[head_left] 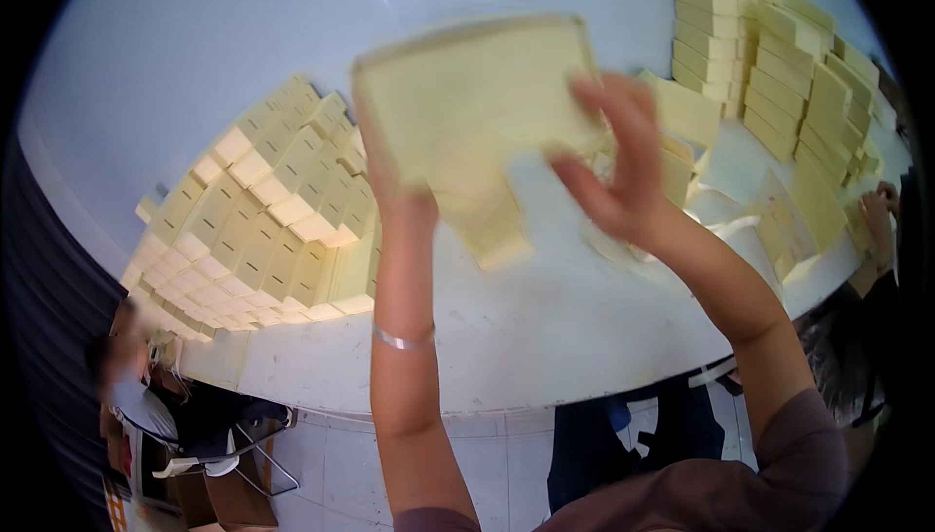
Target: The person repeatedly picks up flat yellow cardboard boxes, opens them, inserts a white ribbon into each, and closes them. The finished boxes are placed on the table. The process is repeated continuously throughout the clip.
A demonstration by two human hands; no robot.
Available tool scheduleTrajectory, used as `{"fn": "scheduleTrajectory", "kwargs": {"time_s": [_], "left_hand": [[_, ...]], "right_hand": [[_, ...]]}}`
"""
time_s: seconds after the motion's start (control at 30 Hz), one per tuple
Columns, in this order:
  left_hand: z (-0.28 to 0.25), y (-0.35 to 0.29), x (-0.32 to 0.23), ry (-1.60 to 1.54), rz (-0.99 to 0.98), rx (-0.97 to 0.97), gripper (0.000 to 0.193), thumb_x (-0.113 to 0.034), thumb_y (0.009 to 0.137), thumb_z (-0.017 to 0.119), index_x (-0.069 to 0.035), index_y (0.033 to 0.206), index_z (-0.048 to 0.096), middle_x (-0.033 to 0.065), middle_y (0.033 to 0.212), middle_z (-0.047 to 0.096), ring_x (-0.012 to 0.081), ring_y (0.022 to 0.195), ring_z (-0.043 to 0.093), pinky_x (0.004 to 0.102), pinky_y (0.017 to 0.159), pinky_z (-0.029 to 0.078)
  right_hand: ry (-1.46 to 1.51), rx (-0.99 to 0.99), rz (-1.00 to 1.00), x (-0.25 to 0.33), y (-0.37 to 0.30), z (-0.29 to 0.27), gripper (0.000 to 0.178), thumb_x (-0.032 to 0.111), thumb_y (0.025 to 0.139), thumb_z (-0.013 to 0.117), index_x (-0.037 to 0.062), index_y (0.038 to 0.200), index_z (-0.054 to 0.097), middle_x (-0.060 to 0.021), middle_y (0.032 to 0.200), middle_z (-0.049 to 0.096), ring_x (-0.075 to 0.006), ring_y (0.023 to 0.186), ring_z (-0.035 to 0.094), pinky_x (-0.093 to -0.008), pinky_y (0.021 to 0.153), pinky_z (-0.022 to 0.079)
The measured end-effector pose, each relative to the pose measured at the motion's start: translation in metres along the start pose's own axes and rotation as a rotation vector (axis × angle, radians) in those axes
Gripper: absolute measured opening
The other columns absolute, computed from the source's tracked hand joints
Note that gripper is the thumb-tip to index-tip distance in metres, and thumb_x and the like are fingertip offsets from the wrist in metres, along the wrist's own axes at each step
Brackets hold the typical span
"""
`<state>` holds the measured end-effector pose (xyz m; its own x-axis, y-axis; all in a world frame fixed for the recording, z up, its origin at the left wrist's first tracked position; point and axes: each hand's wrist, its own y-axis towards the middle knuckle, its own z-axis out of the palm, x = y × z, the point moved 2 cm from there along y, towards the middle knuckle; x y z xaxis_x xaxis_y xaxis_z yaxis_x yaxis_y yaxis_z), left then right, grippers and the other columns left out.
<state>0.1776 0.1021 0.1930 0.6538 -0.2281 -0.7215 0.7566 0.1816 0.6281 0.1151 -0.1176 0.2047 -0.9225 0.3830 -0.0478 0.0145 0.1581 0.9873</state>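
Note:
A pale yellow cardboard box [477,94], blurred by motion, is raised above the table in front of me. My left hand [401,186] grips its left side, with most of the fingers hidden behind it. At the box's right edge is my right hand [623,162], thumb and fingers spread apart; the fingertips overlap the edge, and whether they touch it I cannot tell. Below the box a smaller yellow piece [495,235] shows, joined to it or lying on the table, I cannot tell which.
Stacked yellow boxes [263,230] fill the left of the white table [545,337]. More stacks [779,64] stand at the far right. Open box parts [687,123] lie behind my right hand. One person [141,396] sits at left; another person's hands [879,210] are at right.

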Motion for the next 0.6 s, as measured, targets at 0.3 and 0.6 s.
{"fn": "scheduleTrajectory", "kwargs": {"time_s": [0.3,0.6], "left_hand": [[0.059,-0.239,0.034,-0.692,-1.115,0.444,0.073,-0.045,0.086,0.050,-0.010,0.140,0.017,0.0172,0.128,0.043,0.0275,0.079,0.062,0.0303,0.057,0.054],[0.015,-0.284,0.059,0.705,-0.536,0.206,0.036,-0.016,0.087,0.055,-0.002,0.119,0.051,0.0157,0.127,0.046,0.0212,0.097,0.055,0.0287,0.079,0.045]], "right_hand": [[0.472,0.141,0.915,0.030,-0.107,-0.079,0.052,0.017,0.082,0.060,0.0062,0.129,0.040,-0.0188,0.124,0.038,-0.0308,0.112,0.044,-0.0373,0.089,0.041],[-0.449,0.678,0.893,0.053,-0.226,-0.102,0.053,0.040,0.079,0.060,-0.0037,0.106,0.051,-0.0196,0.107,0.050,-0.0339,0.099,0.050,-0.0382,0.076,0.046]]}}
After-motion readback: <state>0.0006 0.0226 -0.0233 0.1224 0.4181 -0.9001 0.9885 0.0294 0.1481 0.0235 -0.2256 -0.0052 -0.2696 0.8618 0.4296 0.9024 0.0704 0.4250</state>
